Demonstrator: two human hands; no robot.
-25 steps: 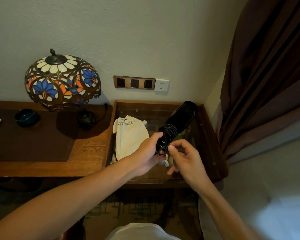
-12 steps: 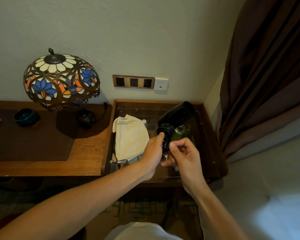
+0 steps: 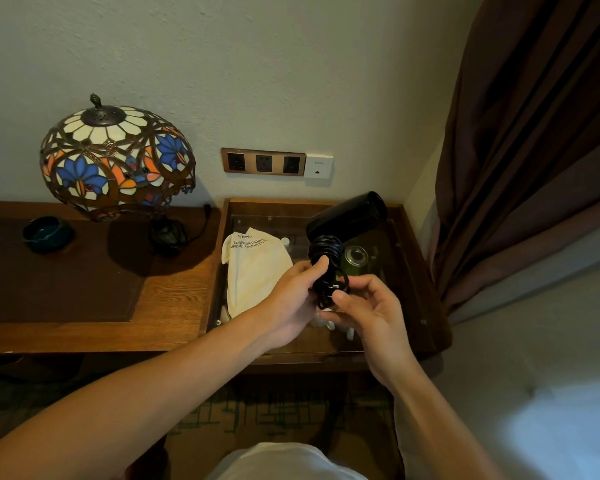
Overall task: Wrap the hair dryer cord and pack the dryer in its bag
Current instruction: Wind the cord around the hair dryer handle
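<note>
The black hair dryer (image 3: 349,213) is held above the glass-topped side table (image 3: 409,271), barrel pointing up and right. Its black cord (image 3: 326,249) is coiled around the handle. My left hand (image 3: 291,299) grips the handle, thumb pressed on the coils. My right hand (image 3: 368,306) pinches the plug end of the cord (image 3: 335,289) beside the handle's lower part. The cream cloth bag (image 3: 253,268) with printed text lies flat on the glass, just left of my hands.
A stained-glass lamp (image 3: 115,161) and a dark bowl (image 3: 47,233) stand on the wooden desk (image 3: 174,299) to the left. Wall sockets (image 3: 264,162) sit above the side table. A green round object (image 3: 355,258) shows under the glass. A brown curtain (image 3: 534,133) hangs at right.
The dryer has tilted so its barrel lies flatter. My right hand has closed in on the cord's plug end by the handle, and both hands have shifted slightly.
</note>
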